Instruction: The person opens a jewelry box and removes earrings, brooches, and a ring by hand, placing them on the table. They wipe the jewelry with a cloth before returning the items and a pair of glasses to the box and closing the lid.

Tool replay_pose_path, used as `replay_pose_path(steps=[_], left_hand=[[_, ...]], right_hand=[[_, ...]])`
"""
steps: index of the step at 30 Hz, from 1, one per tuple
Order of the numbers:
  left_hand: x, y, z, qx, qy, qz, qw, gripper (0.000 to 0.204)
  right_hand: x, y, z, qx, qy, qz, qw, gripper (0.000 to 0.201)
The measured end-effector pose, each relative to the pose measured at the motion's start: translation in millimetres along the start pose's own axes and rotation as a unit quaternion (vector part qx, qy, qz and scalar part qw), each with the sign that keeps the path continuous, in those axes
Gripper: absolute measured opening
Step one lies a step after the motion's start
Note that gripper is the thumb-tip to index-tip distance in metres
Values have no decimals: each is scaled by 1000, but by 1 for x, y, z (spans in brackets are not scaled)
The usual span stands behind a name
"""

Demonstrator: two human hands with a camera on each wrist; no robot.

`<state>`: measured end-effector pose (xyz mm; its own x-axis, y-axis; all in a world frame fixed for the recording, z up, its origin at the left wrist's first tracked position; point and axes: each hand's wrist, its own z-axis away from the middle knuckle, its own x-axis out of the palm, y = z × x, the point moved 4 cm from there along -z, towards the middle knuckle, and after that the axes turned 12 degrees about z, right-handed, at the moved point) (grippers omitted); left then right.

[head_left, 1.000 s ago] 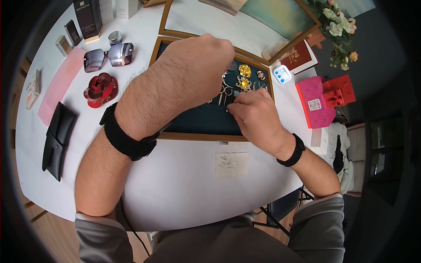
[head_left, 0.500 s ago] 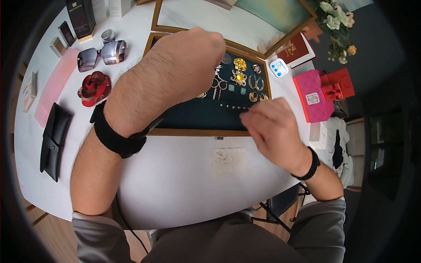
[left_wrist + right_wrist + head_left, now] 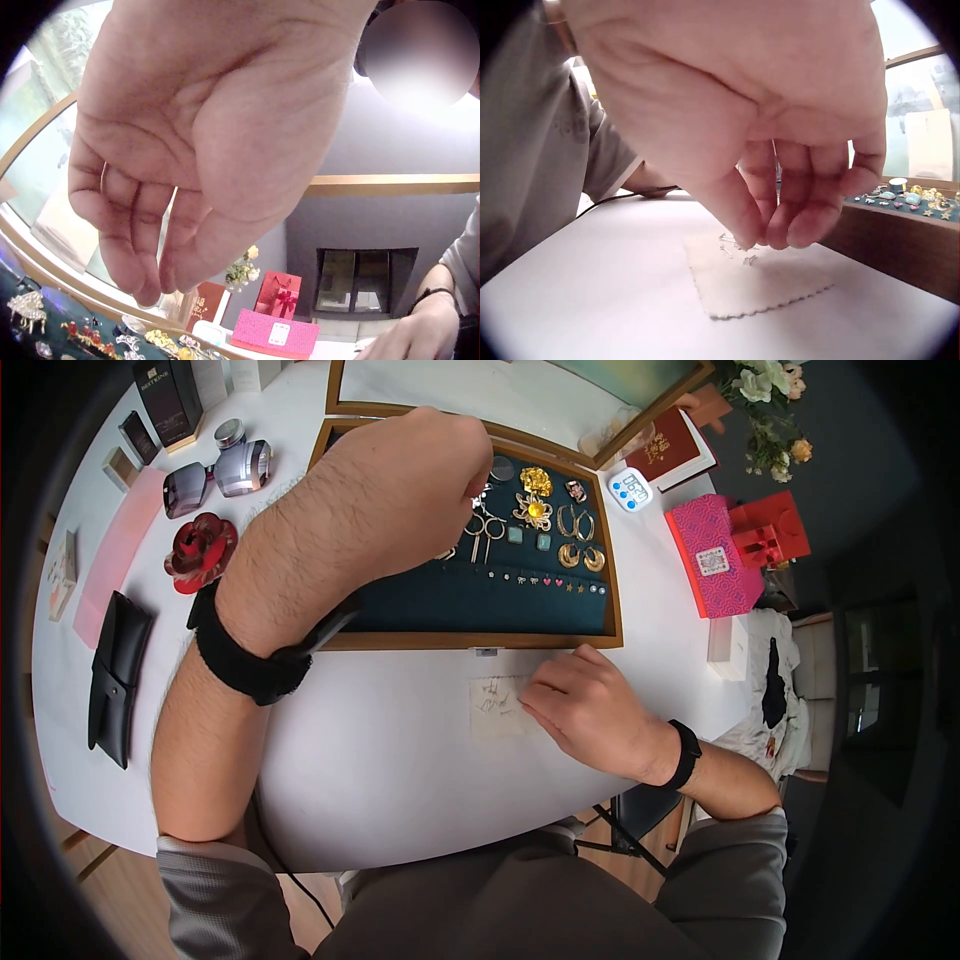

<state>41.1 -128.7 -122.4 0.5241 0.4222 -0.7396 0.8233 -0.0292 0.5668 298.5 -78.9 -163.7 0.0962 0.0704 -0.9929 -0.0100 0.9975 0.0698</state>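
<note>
A small cream cloth with a zigzag edge lies on the white table, with several small silvery pieces with thin stems on it. My right hand reaches over its right side, thumb and fingertips brought close together right at the pieces; I cannot tell whether one is pinched. My left hand hangs over the jewelry box, fingers loosely curled, nothing visible in them in the left wrist view. Inside the box, earrings, a gold flower brooch and a row of small studs lie on dark green lining.
The box's glass lid stands raised behind. To the left are sunglasses, a red flower ornament, a black case and a pink strip. At right are a white timer and a pink box.
My right hand has left the row of studs in the box and come down toward me to the cream cloth. The left hand has stayed over the box while the view shifted slightly.
</note>
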Motion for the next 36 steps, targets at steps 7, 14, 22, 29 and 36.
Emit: replay_pose_path(steps=[7, 14, 22, 29, 36], left_hand=[[1, 0, 3, 28, 26, 3, 999, 7], [4, -2, 2, 26, 23, 5, 999, 7], [3, 1, 4, 24, 0, -17, 1000, 8], [2, 1, 6, 44, 12, -17, 999, 10], [2, 1, 9, 68, 26, -20, 997, 9]], right_hand=[[1, -4, -8, -17, 30, -9, 999, 15], [1, -7, -17, -18, 91, -27, 995, 12], [3, -8, -25, -25, 60, -20, 998, 12], [0, -9, -25, -45, 58, -20, 997, 11], [1, -11, -28, -67, 56, 4, 996, 11]])
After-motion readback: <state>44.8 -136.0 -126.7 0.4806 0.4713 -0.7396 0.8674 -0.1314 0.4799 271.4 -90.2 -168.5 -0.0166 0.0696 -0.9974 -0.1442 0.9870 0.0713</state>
